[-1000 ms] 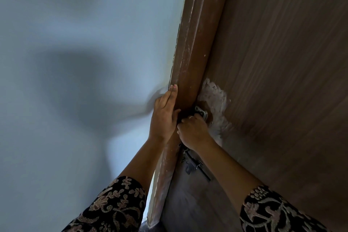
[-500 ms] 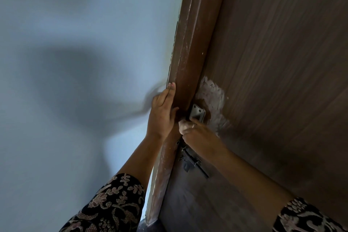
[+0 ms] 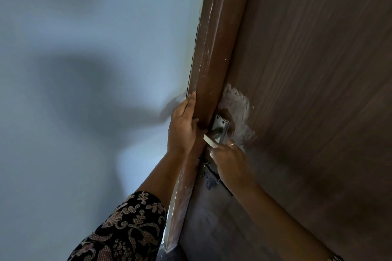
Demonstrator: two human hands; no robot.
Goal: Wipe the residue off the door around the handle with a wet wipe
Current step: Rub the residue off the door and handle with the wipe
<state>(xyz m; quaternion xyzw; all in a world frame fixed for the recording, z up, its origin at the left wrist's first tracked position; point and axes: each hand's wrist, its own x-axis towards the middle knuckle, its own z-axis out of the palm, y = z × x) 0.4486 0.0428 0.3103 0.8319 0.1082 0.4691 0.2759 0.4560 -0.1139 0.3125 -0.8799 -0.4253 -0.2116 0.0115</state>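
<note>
Below the silver metal handle, my right hand curls shut; wipe unseen. Left hand, fingers together, flat against brown wooden frame; whitish residue beside handle.

Residue right of handle; latch below; wall left of door.

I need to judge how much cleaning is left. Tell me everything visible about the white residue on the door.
The white residue is a chalky, streaky smear on the brown wood-grain door, curving above and to the right of the metal handle plate. Right beside the plate the wood shows dark and bare. The patch thins toward its lower end, near the right hand. Nothing visibly touches it.
</note>
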